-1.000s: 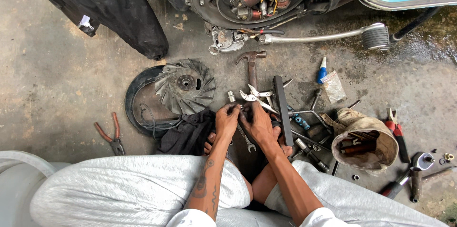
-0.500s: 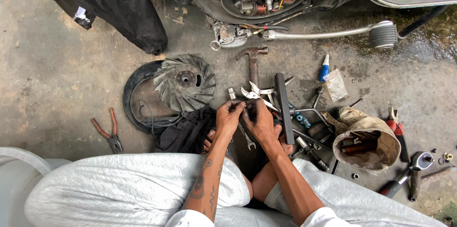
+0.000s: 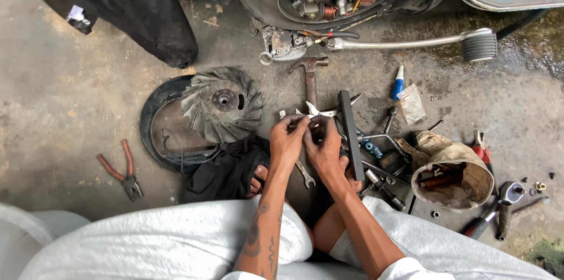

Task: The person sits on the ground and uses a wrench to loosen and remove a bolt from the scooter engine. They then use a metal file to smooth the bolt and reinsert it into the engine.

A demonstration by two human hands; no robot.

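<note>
Your left hand (image 3: 288, 139) and right hand (image 3: 324, 146) are pressed together over the tool pile, fingertips of both pinched in around something small between them; what that piece is, I can't make out, it's hidden by your fingers. You're working right above the silver pliers (image 3: 314, 110) and the hammer (image 3: 308, 77), with the long black bar (image 3: 350, 133) touching your right hand's side and a spanner (image 3: 304, 173) under your wrists. The risk, as I read it: a piece that small slips from the pinch and drops into the clutter of sockets and rods, or rolls under the dark cloth (image 3: 226, 168) by your foot. The finned flywheel (image 3: 222, 104) sits just left, near your elbow line; a jerk could knock it. The red-handled pliers (image 3: 120, 169) lie well apart on the concrete.
</note>
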